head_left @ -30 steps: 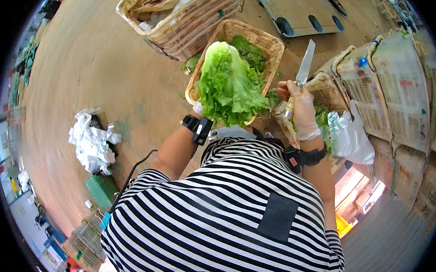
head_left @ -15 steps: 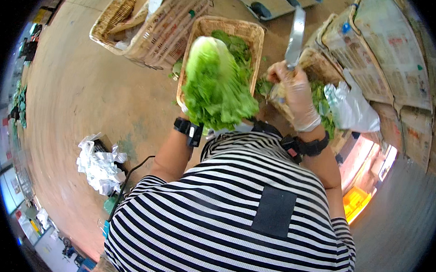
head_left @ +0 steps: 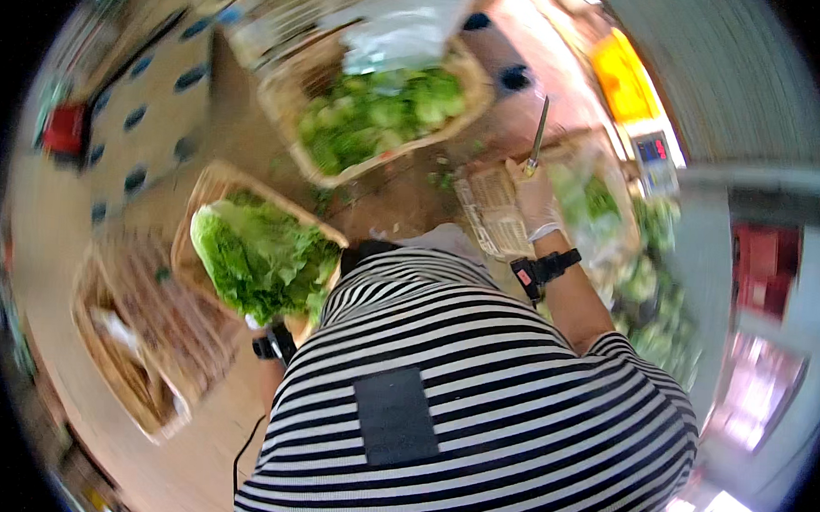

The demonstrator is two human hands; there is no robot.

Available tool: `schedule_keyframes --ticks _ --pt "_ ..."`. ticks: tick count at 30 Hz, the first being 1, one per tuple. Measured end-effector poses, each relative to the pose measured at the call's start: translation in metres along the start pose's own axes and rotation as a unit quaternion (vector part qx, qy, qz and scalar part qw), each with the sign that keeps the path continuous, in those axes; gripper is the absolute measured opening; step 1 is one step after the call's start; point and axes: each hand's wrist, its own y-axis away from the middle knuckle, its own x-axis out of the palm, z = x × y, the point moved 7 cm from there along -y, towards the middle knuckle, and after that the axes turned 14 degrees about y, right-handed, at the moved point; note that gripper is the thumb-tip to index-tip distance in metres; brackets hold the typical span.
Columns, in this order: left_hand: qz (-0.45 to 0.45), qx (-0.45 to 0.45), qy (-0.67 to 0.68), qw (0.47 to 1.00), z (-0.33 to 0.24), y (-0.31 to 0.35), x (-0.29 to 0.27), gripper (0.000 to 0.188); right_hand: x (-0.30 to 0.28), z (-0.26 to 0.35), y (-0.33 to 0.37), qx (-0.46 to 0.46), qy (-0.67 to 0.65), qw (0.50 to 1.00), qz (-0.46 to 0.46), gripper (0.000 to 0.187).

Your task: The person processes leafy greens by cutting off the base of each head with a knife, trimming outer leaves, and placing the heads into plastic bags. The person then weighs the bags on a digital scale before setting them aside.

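Note:
A large head of green leaf lettuce (head_left: 262, 254), its pale end up and to the left, is held by my left hand (head_left: 255, 322) over a tan plastic basket (head_left: 188, 257). Only a bit of that hand's glove shows; the lettuce hides its fingers. My right hand (head_left: 533, 202), in a thin clear glove, is closed around the handle of a knife (head_left: 541, 129). The blade points up and away from me. Beneath this hand stands another tan basket (head_left: 485, 209), with greens and clear plastic inside.
Ahead stands a basket of green vegetables (head_left: 375, 117), partly covered by a white plastic bag (head_left: 411, 27). Stacked baskets (head_left: 156, 314) lie at left. A board with dark holes (head_left: 151, 107) is at far left. A scale with a lit display (head_left: 654, 157) and loose greens (head_left: 659, 303) are at right.
My view and body have turned right, bringing the scale and more baskets into sight. My right hand has moved over a basket with the knife. The lettuce stays with my left hand.

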Motion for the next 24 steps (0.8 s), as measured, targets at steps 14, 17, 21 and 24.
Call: schedule_keyframes --ticks 14,17,21,24 --pt "0.068 -0.233 -0.237 0.941 0.128 0.043 0.173 0.057 -0.069 -0.286 0.115 0.29 0.046 0.942 -0.161 0.058" --pt "0.054 -0.277 -0.262 0.923 0.208 0.053 0.221 0.057 -0.063 -0.335 0.083 0.352 0.075 0.93 -0.071 0.065" --pt "0.02 -0.317 -0.298 0.9 0.286 0.062 0.27 0.057 -0.021 -0.388 0.072 0.433 0.109 0.892 -0.074 0.063" --pt "0.042 -0.335 -0.36 0.87 0.34 0.067 0.302 0.057 -0.045 -0.432 0.067 0.506 0.143 0.85 -0.023 0.05"
